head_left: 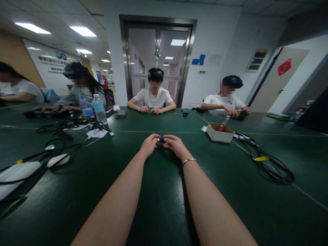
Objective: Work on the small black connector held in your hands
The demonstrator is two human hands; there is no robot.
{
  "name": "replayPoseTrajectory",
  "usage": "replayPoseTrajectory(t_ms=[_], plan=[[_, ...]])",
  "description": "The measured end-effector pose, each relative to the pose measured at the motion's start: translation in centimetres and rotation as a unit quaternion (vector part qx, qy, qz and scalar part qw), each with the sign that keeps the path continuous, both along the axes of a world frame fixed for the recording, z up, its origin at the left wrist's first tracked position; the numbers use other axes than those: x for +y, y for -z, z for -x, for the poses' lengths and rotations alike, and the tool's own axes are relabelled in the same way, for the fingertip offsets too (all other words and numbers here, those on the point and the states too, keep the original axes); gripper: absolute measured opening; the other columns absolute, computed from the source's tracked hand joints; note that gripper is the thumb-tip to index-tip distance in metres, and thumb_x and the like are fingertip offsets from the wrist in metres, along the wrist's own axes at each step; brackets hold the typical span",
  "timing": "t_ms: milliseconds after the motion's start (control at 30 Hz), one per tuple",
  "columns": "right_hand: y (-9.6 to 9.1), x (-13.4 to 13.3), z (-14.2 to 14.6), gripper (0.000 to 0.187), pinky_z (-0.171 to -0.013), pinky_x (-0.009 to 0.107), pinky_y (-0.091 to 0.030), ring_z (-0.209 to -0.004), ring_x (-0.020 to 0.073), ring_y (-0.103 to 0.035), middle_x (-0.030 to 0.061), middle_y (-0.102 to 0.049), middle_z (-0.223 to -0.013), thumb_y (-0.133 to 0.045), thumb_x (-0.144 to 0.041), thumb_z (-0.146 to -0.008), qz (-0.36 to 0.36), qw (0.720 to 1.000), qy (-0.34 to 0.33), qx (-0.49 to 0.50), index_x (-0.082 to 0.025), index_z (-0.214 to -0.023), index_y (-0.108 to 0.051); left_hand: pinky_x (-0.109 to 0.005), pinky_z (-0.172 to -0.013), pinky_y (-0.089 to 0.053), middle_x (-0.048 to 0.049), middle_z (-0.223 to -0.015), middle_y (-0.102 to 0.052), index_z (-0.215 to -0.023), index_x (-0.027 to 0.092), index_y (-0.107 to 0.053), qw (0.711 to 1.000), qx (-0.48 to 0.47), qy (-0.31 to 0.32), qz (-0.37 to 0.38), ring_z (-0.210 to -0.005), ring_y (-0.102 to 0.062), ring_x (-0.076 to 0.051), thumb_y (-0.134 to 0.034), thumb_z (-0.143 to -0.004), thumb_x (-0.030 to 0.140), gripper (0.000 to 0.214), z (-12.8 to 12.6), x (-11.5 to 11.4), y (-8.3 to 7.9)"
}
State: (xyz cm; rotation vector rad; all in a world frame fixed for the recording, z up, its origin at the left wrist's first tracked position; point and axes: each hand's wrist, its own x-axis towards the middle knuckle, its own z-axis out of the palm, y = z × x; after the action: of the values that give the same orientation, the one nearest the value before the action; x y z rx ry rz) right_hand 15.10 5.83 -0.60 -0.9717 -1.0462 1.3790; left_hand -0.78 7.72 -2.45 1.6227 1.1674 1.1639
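Note:
Just above the dark green table (110,191), both of my arms reach forward and my hands meet at a small black stick-like object with a silvery end (161,139). My left hand (148,145) pinches its silvery left end between thumb and fingers. On the black right end, the fingers of my right hand (176,145) are closed. The fingers cover much of the object, and its exact kind is too small to make out. A silver bangle (189,161) circles my right wrist.
At right stand a small open cardboard box (220,136) and a coiled black cable (276,171). Water bottles (99,109), tangled cables, papers (98,134) and a white mouse (58,160) lie to the left. Several people sit around the table, one person (155,97) directly opposite.

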Motion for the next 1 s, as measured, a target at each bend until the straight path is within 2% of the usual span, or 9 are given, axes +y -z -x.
replayPoseTrajectory(t_ms=[367,600,833,1000], plan=[[0.07,-0.02,-0.08,0.014,-0.053,0.017,-0.055,-0.057,0.0105,-0.063,0.0038,-0.067,-0.072,-0.065,-0.004,-0.076,-0.003,1.0,-0.003,0.0,-0.012,-0.087,-0.066,-0.02,-0.05,-0.038,0.001,-0.061,-0.056,-0.097,0.018,-0.06,1.0,0.017,0.009,-0.024,-0.052,-0.049,-0.01,-0.039,-0.086,0.035,0.029,-0.02,-0.09,-0.02],[0.04,-0.02,-0.11,0.014,-0.054,0.018,-0.056,-0.058,0.0112,-0.063,0.0035,-0.066,-0.07,-0.068,-0.005,-0.074,-0.002,1.0,-0.001,-0.006,-0.013,-0.086,-0.067,-0.02,-0.052,-0.039,-0.0025,-0.087,-0.062,-0.099,0.021,-0.062,0.998,0.033,-0.041,-0.024,-0.059,-0.054,-0.01,-0.045,-0.086,0.033,0.025,0.04,-0.15,-0.01],[0.05,0.01,-0.04,0.014,-0.054,0.017,-0.056,-0.056,0.0108,-0.063,0.0032,-0.065,-0.068,-0.064,-0.003,-0.076,-0.003,1.0,-0.002,-0.005,-0.011,-0.087,-0.066,-0.021,-0.05,-0.038,-0.0006,-0.071,-0.057,-0.097,0.02,-0.062,0.999,0.028,-0.038,-0.024,-0.055,-0.05,-0.011,-0.043,-0.087,0.041,0.031,0.0,-0.38,-0.32],[0.14,0.1,-0.06,0.015,-0.054,0.018,-0.056,-0.056,0.0109,-0.063,0.0036,-0.065,-0.068,-0.066,-0.004,-0.075,-0.003,1.0,0.0,0.0,-0.011,-0.088,-0.065,-0.019,-0.05,-0.037,0.0005,-0.07,-0.056,-0.097,0.019,-0.062,1.0,-0.012,-0.025,-0.009,-0.054,-0.049,-0.009,-0.045,-0.084,0.031,0.024,-0.11,-0.55,-0.55]])
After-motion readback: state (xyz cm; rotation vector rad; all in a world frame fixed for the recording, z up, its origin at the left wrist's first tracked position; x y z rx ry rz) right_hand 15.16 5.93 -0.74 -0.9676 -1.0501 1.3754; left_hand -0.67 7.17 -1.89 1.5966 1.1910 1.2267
